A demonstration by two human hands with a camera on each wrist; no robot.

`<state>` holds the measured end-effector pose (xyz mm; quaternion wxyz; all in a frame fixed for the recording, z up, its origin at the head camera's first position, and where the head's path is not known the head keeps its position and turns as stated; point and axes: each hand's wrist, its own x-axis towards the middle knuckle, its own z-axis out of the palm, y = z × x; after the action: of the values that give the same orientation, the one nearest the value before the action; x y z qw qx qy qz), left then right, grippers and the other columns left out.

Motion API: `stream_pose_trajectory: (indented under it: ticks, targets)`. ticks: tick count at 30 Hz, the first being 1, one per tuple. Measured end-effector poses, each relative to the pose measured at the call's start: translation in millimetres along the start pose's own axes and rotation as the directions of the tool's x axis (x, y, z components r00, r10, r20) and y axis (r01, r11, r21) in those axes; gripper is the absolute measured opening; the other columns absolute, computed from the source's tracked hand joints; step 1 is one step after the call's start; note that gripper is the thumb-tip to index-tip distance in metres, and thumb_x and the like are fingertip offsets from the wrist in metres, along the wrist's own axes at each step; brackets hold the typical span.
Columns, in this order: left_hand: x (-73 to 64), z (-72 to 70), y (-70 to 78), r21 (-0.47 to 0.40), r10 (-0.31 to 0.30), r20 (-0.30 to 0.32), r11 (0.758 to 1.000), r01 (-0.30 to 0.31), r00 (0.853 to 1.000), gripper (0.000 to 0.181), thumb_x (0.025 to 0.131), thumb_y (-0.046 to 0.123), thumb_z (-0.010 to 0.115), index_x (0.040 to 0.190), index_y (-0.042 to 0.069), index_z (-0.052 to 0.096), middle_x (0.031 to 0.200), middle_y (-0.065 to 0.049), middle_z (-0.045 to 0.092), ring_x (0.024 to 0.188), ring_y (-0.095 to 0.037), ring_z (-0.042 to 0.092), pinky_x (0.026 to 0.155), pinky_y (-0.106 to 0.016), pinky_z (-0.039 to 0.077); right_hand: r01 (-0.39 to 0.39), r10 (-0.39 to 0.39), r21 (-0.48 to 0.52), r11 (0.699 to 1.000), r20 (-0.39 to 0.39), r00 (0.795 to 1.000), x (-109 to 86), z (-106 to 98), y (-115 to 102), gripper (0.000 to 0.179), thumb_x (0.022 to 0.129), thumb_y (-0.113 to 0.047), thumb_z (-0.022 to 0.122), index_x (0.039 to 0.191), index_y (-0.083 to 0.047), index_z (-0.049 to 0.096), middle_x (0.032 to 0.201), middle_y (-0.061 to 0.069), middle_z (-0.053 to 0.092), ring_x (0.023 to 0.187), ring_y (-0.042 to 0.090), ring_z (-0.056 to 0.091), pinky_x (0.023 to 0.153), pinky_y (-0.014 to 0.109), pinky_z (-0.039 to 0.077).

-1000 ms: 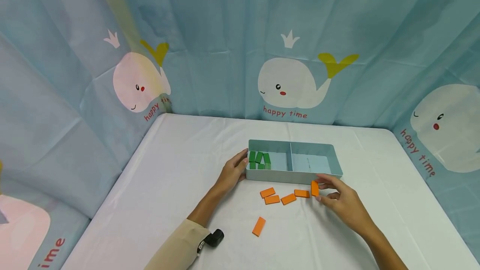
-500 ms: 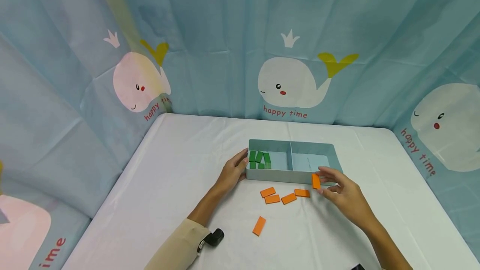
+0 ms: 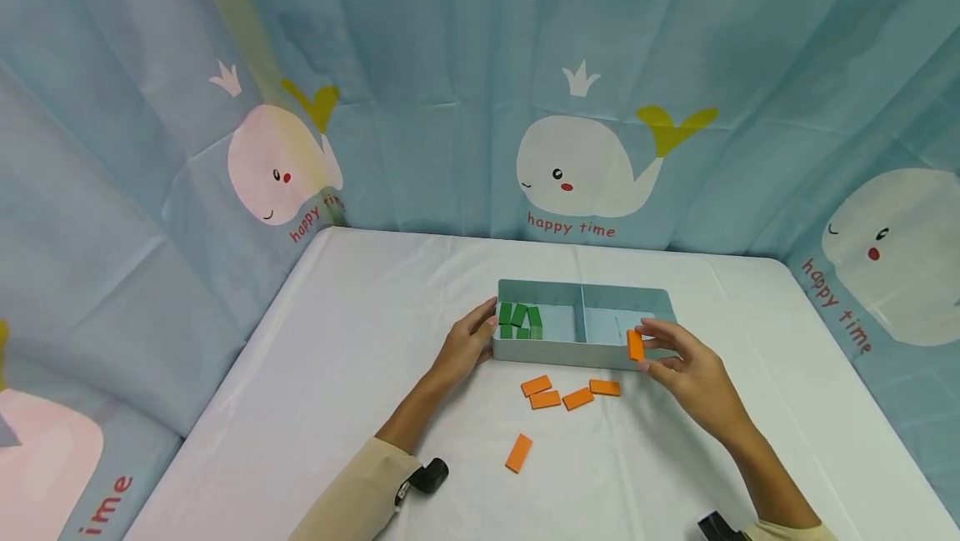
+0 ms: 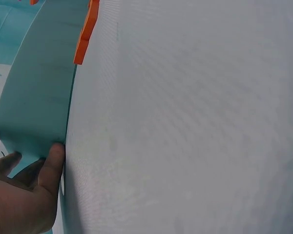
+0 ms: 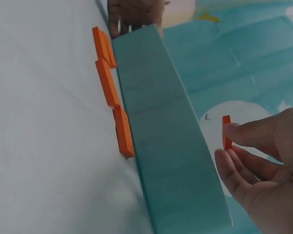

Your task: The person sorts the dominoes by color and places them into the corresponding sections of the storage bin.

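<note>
My right hand (image 3: 693, 370) pinches a flat rectangular orange block (image 3: 635, 345) between thumb and fingers, upright over the front wall of a blue-green two-compartment box (image 3: 558, 353). In the right wrist view the block (image 5: 227, 139) appears beyond the box's upper edge, in the fingertips. Extended fingers of my left hand (image 3: 461, 348) rest against the box's left end; the left wrist view has these fingers (image 4: 52, 163) touching the end wall. Several green blocks (image 3: 519, 316) lie in the left compartment. The right compartment shows no blocks, though my right hand covers part of it.
Several orange blocks (image 3: 577, 398) lie on the white tablecloth (image 3: 397, 308) close in front of the box. One more orange block (image 3: 518, 453) lies apart, nearer to me. A blue whale-print curtain (image 3: 420, 166) hangs behind and beside the table.
My right hand has lifted the orange block from just in front of the box up and slightly right, to the height of the front rim. The left hand and box have stayed put.
</note>
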<state>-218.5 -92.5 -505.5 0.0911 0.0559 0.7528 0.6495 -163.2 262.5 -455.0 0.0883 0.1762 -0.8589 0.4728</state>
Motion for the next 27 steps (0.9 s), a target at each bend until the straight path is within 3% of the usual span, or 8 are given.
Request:
stream_pose_trajectory:
  ticks: [10, 18, 27]
  targets:
    - [0.1, 0.0, 1.0, -0.002, -0.012, 0.000, 1.000, 0.012, 1.000, 0.055, 0.115, 0.032, 0.048, 0.168, 0.020, 0.035, 0.172, -0.007, 0.035, 0.156, -0.034, 0.037, 0.114, -0.056, 0.049, -0.027, 0.027, -0.003, 1.000, -0.004, 1.000, 13.5, 2.7, 2.7, 0.056, 0.098, 0.002, 0.074, 0.150, -0.003, 0.055, 0.144, 0.016, 0.064, 0.119, 0.000, 0.061, 0.091, 0.008, 0.054]
    - [-0.4, -1.2, -0.2, 0.011, -0.003, -0.006, 1.000, 0.003, 1.000, 0.056, 0.115, 0.036, 0.049, 0.167, 0.020, 0.036, 0.172, -0.008, 0.036, 0.156, -0.035, 0.037, 0.113, -0.056, 0.050, -0.053, 0.054, -0.036, 0.998, 0.007, 0.999, 24.8, 6.9, 5.0, 0.056, 0.098, 0.001, 0.074, 0.150, -0.002, 0.055, 0.143, 0.016, 0.064, 0.122, 0.030, 0.064, 0.092, 0.005, 0.051]
    - [0.3, -0.7, -1.4, -0.001, 0.002, -0.002, 1.000, -0.002, 1.000, 0.057, 0.114, 0.035, 0.049, 0.167, 0.020, 0.036, 0.172, -0.008, 0.036, 0.156, -0.035, 0.037, 0.113, -0.057, 0.050, -0.089, 0.091, -0.066, 0.994, 0.030, 0.995, 39.2, 4.2, 6.5, 0.056, 0.097, -0.001, 0.076, 0.150, -0.003, 0.056, 0.141, 0.017, 0.066, 0.122, 0.035, 0.066, 0.089, 0.005, 0.051]
